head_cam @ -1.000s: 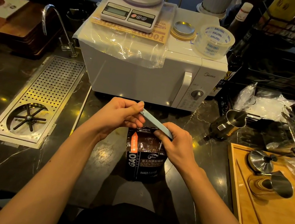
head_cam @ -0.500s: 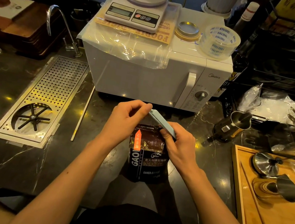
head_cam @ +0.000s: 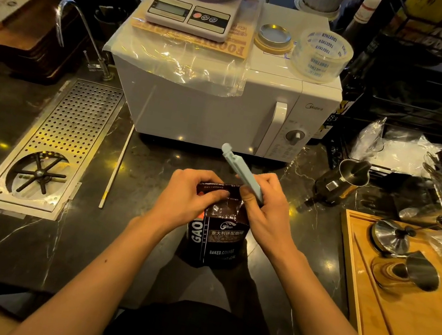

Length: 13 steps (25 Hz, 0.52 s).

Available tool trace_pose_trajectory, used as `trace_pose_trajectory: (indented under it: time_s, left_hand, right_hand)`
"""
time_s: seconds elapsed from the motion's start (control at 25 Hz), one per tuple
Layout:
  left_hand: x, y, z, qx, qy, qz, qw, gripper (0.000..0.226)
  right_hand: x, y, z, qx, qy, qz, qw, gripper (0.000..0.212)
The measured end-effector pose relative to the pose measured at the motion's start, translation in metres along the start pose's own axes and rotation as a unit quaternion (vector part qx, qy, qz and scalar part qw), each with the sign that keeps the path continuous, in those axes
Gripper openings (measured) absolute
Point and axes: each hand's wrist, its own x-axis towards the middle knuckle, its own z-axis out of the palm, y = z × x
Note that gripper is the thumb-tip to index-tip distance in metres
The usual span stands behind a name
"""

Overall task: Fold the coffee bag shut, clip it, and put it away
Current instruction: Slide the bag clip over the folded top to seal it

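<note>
A dark coffee bag (head_cam: 216, 239) stands upright on the black marble counter (head_cam: 25, 245), just in front of me. My left hand (head_cam: 189, 200) presses down on the bag's folded top from the left. My right hand (head_cam: 265, 212) grips a long pale blue clip (head_cam: 238, 170) at its near end and also touches the bag's top right corner. The clip points up and away to the left, above the bag, and is not on the fold.
A white microwave (head_cam: 218, 108) stands right behind the bag, with a scale (head_cam: 197, 2) and a tape roll (head_cam: 323, 54) on top. A perforated steel drain tray (head_cam: 54, 145) lies left. A wooden tray (head_cam: 394, 313) with steel tools lies right, a steel pitcher (head_cam: 340, 181) behind it.
My left hand let go of the clip's far end and dropped onto the bag's folded top. The clip, held only by my right hand, tilted up at its far end.
</note>
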Motion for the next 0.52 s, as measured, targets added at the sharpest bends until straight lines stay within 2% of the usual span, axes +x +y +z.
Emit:
trace_pose_trajectory:
  time_s: [0.24,0.52]
  left_hand:
    - [-0.003,-0.001,0.004,-0.028,0.003,-0.01,1.0,0.005]
    - [-0.003,-0.007,0.008,-0.028,0.048,-0.016,0.998,0.008]
  right_hand:
    - [-0.002,0.003,-0.034,-0.032,-0.032,0.04,0.998,0.041]
    - [-0.012,0.012,-0.066,-0.005,-0.094,0.065,0.993,0.029]
